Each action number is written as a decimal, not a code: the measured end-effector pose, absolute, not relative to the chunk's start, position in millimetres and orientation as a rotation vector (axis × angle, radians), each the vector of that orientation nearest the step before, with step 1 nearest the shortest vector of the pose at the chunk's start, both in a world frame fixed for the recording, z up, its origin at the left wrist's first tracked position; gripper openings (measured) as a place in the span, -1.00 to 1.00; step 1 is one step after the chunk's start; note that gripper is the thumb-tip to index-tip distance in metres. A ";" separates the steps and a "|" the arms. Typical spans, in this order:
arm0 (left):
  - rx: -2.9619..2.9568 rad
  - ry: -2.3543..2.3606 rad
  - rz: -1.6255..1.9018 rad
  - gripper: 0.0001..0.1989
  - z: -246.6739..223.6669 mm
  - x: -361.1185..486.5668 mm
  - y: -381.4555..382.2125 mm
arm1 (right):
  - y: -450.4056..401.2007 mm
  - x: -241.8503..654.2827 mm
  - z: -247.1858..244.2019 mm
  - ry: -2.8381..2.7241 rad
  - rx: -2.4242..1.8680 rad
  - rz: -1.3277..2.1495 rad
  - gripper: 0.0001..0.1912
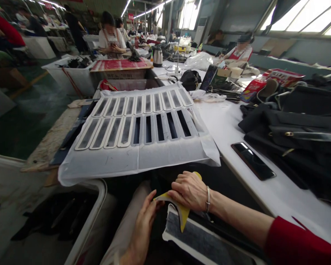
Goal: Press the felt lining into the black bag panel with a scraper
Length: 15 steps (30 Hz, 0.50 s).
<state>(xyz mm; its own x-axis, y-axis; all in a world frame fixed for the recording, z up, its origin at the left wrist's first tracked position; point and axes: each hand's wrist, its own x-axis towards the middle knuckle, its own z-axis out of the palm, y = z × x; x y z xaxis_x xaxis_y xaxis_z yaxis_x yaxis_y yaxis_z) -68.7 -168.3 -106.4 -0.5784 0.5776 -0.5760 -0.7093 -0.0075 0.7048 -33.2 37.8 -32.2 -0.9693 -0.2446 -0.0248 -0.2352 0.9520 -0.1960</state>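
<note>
In the head view, my right hand (189, 189) is closed on a bent yellow piece (184, 212) of thin sheet material, with a pale side showing. A rounded yellow end sticks out above the knuckles. My left hand (145, 221) has its fingertips at the piece's left tip and seems to pinch it. Just below, a long dark panel (193, 235) with ragged white edges lies slanting to the lower right. Ahead, a white sheet (121, 160) carries two rows of rounded rectangular pieces (111, 132); several have dark cut-out centres.
On the white table (237, 176) at right lie a phone (253, 161) and black bags (300, 136). A white bin (99, 206) with dark pieces stands lower left. Farther off are a metal kettle (157, 57), a white tub (71, 79) and several people at work.
</note>
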 end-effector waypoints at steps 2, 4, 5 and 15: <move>0.011 1.249 1.762 -0.32 -86.8 -72.3 -175.0 | 37.7 -34.3 -33.0 3.058 -0.392 -0.292 -0.51; 0.176 1.228 1.689 -0.39 -73.6 -74.9 -176.9 | 37.2 -36.1 -33.6 3.064 -0.409 -0.287 -0.51; 0.221 1.233 1.653 -0.45 -70.4 -75.6 -176.7 | 36.9 -37.4 -33.6 3.066 -0.421 -0.285 -0.51; -0.039 1.191 1.826 0.13 -71.3 -56.5 -172.6 | 35.0 -54.6 -36.4 3.073 -0.665 -0.252 -0.55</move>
